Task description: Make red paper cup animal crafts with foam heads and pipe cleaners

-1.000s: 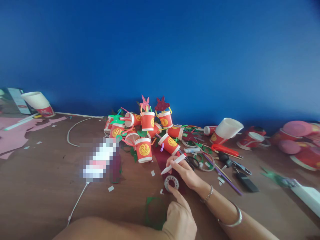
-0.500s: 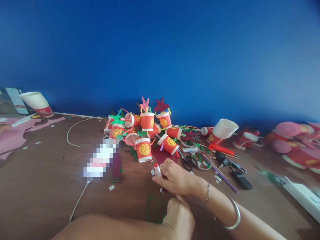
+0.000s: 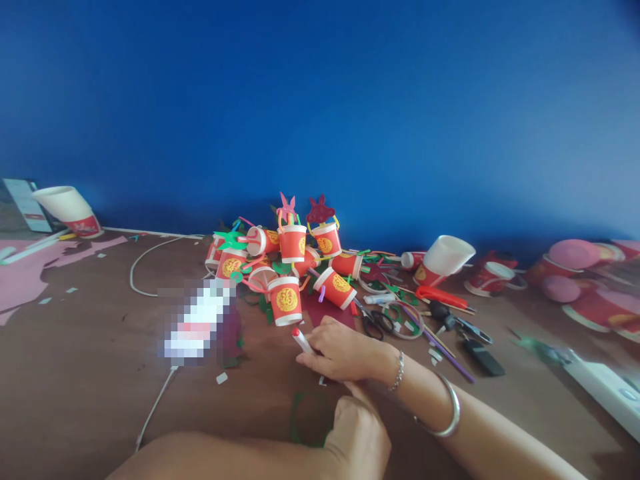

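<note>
Matt wooden table [image 3: 90, 360], paper cups [image 3: 285, 300]

A craft corner, set against a plain blue wall [image 3: 350, 100]. The brown desk [image 3: 90, 373] carries a heap of red paper cups [image 3: 285, 267] trimmed with pipe-cleaner handles and felt shapes, and scissors [image 3: 373, 322], pink felt sheets [image 3: 20, 277] at far left, and paper scraps lie scattered around it.

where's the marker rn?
Head view, centre: the marker is in the right hand, red tip up-left, just below the nearest red cup.
</note>
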`<state>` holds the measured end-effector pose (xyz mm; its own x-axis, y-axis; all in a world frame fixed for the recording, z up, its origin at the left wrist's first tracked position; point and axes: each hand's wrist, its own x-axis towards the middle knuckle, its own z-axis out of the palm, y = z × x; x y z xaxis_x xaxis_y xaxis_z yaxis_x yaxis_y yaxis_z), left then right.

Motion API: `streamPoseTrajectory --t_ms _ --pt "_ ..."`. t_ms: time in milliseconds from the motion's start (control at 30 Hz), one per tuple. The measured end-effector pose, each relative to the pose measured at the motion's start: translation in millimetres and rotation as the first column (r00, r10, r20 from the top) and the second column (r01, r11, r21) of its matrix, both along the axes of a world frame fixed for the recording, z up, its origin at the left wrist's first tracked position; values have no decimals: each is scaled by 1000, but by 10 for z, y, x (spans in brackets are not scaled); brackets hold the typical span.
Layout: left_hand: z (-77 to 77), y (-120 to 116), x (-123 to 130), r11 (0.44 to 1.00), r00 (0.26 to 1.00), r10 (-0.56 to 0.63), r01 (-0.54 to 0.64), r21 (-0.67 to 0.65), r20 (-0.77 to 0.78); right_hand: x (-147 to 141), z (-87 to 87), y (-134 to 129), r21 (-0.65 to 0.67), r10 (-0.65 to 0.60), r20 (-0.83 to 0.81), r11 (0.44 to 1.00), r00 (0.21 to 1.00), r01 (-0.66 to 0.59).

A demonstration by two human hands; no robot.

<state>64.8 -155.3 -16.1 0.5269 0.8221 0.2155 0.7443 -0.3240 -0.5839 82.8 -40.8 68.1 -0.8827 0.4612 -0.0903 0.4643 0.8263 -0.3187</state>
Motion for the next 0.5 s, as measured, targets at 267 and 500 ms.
streamPoseTrajectory --t_ms 267,500 --pt "-60 -4 57 993 991 116 -114 -41 66 -19 -103 121 11 -32 -66 999 997 33" --pt "-50 -1 34 994 991 102 -99 -39 84 22 -83 216 -80 -96 -92 993 991 89"
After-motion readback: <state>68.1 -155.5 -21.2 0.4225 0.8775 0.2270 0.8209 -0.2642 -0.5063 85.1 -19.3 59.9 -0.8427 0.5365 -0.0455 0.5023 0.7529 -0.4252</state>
